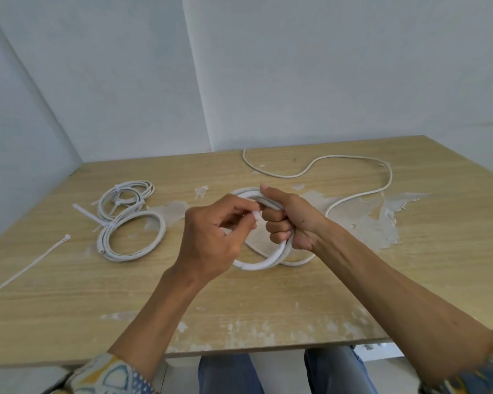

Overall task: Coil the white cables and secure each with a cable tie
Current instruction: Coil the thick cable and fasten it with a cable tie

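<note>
My right hand grips a white cable coil held over the middle of the wooden table. The cable's loose tail runs from the coil back and right across the table. My left hand pinches a small white piece, apparently a cable tie's end, right beside the right hand's fingers. Two tied white coils lie at the left: a thick one and a thinner one behind it. A loose cable tie lies near the left edge.
The table's surface is worn, with pale peeled patches right of the coil. White walls stand close behind the table and meet in a corner at the back left. My legs in blue jeans show under the near edge.
</note>
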